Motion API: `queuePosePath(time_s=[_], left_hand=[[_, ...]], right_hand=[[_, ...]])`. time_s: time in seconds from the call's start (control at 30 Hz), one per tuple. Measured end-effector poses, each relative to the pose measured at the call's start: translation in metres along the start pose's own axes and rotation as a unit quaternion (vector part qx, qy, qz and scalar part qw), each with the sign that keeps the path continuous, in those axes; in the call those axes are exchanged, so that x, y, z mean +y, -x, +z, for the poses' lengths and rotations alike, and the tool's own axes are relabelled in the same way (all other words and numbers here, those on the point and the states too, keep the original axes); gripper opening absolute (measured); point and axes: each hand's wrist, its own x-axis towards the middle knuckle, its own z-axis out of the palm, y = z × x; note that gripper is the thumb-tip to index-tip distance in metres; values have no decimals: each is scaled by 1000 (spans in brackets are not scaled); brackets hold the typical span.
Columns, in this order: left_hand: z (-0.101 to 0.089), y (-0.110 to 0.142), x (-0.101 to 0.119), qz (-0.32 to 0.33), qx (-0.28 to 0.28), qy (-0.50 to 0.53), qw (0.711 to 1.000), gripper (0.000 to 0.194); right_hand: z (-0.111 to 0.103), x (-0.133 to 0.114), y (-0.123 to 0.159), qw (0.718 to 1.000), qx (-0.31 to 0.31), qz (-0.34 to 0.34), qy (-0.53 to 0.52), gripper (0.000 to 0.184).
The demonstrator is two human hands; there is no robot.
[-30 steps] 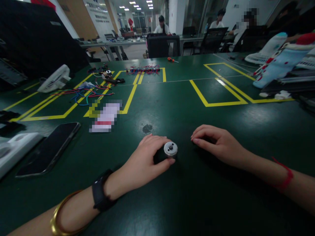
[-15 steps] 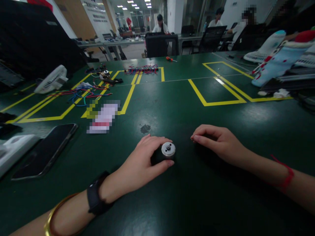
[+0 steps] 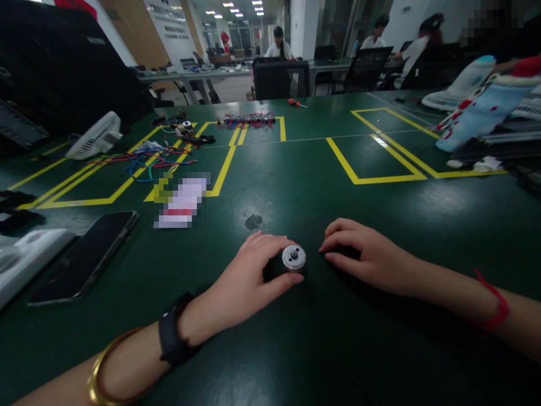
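Note:
A small silver motor (image 3: 293,257) stands upright on the green table, its end face with a central shaft and two dark holes turned up. My left hand (image 3: 257,270) is closed around it, thumb on the near side and fingers on the far side. Just to the right, my right hand (image 3: 367,254) hovers low or rests on the table, apart from the motor. Its fingers are curled, with the forefinger and thumb tips close together. Whatever they may hold is too small to make out.
A phone (image 3: 87,256) and a white power strip (image 3: 34,259) lie at left, near a blurred paper (image 3: 182,203). Loose wires (image 3: 146,160), a wire bundle (image 3: 249,119) and a screwdriver (image 3: 297,104) lie farther back. A light-blue bottle (image 3: 475,113) is at right.
My right hand has come slightly left and down, nearer the motor, its fingers turned more toward the table. My left hand keeps its grip. The whole view has shifted a little.

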Motion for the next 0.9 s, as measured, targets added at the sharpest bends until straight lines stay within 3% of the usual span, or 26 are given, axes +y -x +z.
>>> queuePosePath(time_s=[0.1, 0.17, 0.3, 0.47, 0.6, 0.77, 0.9], left_hand=[[0, 0, 1, 2, 1, 2, 1000, 30], [1, 0, 1, 2, 1, 4, 1000, 30], [1, 0, 2, -2, -5, 12, 1000, 29], [0, -2, 2, 6, -4, 15, 1000, 27], [0, -2, 2, 3, -2, 10, 1000, 28], [0, -2, 2, 10, 1, 1, 1000, 29], [-1, -2, 2, 13, 4, -4, 1000, 30]], right_hand=[[-7, -11, -7, 994, -68, -44, 80, 18], [-11, -20, -13, 990, -75, -79, 91, 17], [-8, -40, -23, 990, 39, -131, 30, 18], [-3, -51, -30, 986, 74, -150, 28, 11], [-9, -42, -24, 985, 115, -124, -22, 8], [-4, -14, -3, 998, 22, -66, 3, 11], [6, -1, 7, 999, -10, -43, 16, 14]])
